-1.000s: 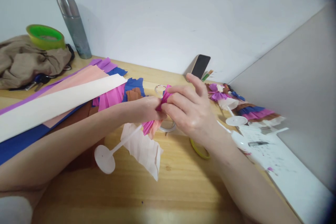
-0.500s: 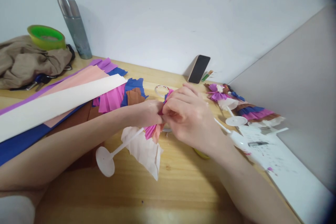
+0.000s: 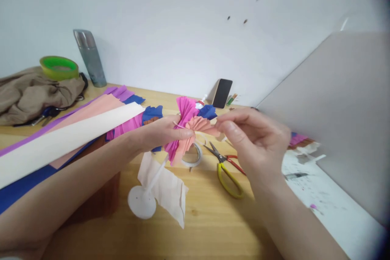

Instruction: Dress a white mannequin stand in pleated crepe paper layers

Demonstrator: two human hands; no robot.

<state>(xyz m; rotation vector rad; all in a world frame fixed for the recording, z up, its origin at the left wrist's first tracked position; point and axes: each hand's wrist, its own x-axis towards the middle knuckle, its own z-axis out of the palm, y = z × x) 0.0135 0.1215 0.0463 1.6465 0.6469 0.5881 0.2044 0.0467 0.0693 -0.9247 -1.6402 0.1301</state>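
My left hand point(image 3: 170, 131) grips gathered crepe paper at its middle, thumb on top. The bunch shows a pink crepe paper fan point(image 3: 187, 109) and a peach crepe paper fan point(image 3: 201, 125), with a blue piece point(image 3: 207, 112) beside them. My right hand point(image 3: 256, 138) pinches the right edge of the peach paper between thumb and fingers. Below the bunch, a white plastic stem with a round base point(image 3: 142, 203) slants down over a pale crepe paper piece point(image 3: 164, 195). Scissors with yellow and red handles point(image 3: 230, 180) lie half open on the table beside a tape roll point(image 3: 199, 156).
At the left lie long crepe paper strips point(image 3: 70, 138) and a brown cloth point(image 3: 24, 93) bearing a green tape roll point(image 3: 59, 68). A flask point(image 3: 89, 61) and a phone point(image 3: 222, 93) stand by the wall. White paper point(image 3: 323, 195) lies at the right.
My right hand has drawn right, away from the left hand, and the pink and peach folds now show fanned out. Scissors and tape roll have come into view. The camera has tilted upward.
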